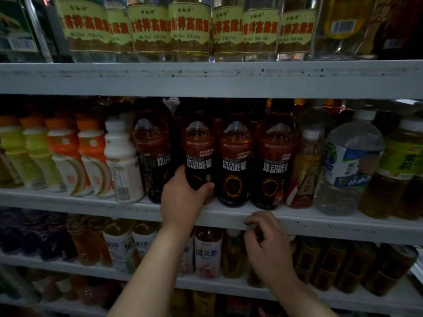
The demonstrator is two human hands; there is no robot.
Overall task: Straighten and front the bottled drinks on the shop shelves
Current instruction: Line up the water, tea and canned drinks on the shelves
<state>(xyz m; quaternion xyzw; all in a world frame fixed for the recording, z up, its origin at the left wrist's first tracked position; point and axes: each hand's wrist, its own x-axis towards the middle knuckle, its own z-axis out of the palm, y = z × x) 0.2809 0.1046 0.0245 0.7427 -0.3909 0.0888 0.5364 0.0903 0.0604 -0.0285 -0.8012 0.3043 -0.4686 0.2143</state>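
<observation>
On the middle shelf stands a row of dark energy drink bottles with black labels and white characters. My left hand grips the lower part of the second one, fingers and thumb wrapped around its base. To its right stand two more of the same bottles, and another stands to its left. My right hand hovers below the shelf edge with loosely curled fingers, holding nothing.
Orange-capped and white bottles fill the left of the middle shelf; a yellow tea bottle, a water bottle and green tea the right. Glass bottles line the top shelf. Tea bottles crowd the shelf below.
</observation>
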